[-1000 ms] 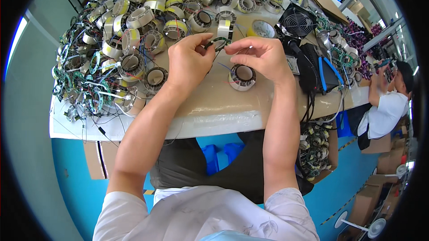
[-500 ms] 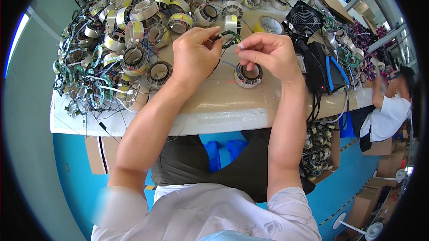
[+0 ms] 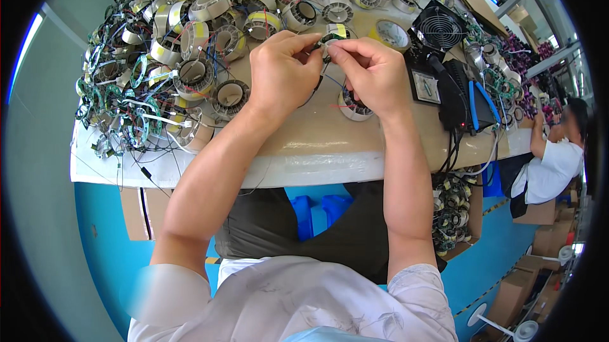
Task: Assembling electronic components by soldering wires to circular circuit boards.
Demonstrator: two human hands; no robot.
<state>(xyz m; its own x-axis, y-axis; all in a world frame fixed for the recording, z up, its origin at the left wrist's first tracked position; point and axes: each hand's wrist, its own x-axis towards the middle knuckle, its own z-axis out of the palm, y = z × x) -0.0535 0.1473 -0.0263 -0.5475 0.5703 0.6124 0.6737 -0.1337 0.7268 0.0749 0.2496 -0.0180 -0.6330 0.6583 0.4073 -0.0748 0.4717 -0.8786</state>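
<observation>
Since half a second ago, the right hand has closed in on the left, and through the head camera I now see their fingertips almost meeting over the brown-covered tabletop point(image 3: 311, 145). At the far left I watch a tangle of green curved circuit boards and thin wires point(image 3: 130, 117), running into a heap of pale rings with dark toothed inner faces point(image 3: 193, 39), many banded in yellow tape. The left hand point(image 3: 282, 72) comes next, its thumb and forefinger pinching a small green curved circuit board point(image 3: 325, 39) with a dark lead, the board lying between the two hands' fingertips. The right hand point(image 3: 377, 72) has thumb and forefinger pressed together at the board's near end; I cannot tell exactly what they grip, since the spot is too small. Its other fingers curl in, partly covering a lone pale ring with a red wire point(image 3: 355, 106); whether they touch it I cannot tell. Beyond, I make out a yellowish roll of tape point(image 3: 392, 34), a black square fan with a round wire grille point(image 3: 439, 30), and blue-handled pliers point(image 3: 471, 104). At the far right, I see a co-worker in a white top point(image 3: 552, 171).
</observation>
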